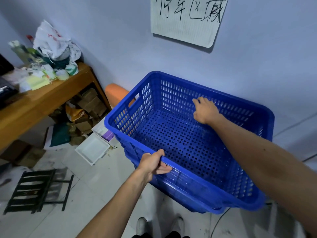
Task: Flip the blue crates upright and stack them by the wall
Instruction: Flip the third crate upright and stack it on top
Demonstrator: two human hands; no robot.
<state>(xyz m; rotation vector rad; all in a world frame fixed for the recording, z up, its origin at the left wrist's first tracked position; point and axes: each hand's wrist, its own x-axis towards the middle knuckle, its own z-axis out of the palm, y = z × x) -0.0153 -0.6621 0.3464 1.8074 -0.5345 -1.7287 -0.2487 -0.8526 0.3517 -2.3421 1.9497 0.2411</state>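
Note:
A large blue perforated crate (pixel 180 138) stands upright against the pale wall, its open top facing me. It appears to rest on another blue crate (pixel 188 201), of which only a low strip shows beneath its near side. My left hand (pixel 154 164) is shut on the crate's near rim, thumb on top. My right hand (pixel 205 109) reaches across the inside, fingers spread against the far wall of the crate.
A wooden table (pixel 51 98) with bags and clutter stands at the left, with boxes beneath it. A white tray (pixel 93 150) and a black folding stool (pixel 37 189) lie on the tiled floor. A handwritten paper sign (pixel 187 19) hangs on the wall.

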